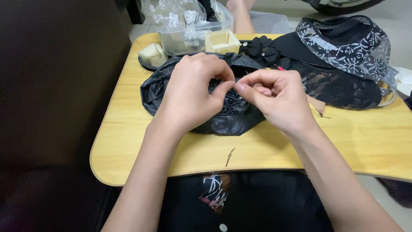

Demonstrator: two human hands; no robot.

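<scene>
Both forearms reach forward from the bottom edge over a yellow wooden lap table (128, 141). The left hand (193, 92) is curled, palm down, thumb and forefinger pinched together over an open black plastic bag (223, 122) holding small dark beads. Just right of it, nearly touching fingertip to fingertip, the right hand (274, 96) arches with its fingers bunched, pinching a thin needle (249, 76) that pokes up. What the left hand pinches is too small to tell. Farther right lies black lace fabric (343, 88).
</scene>
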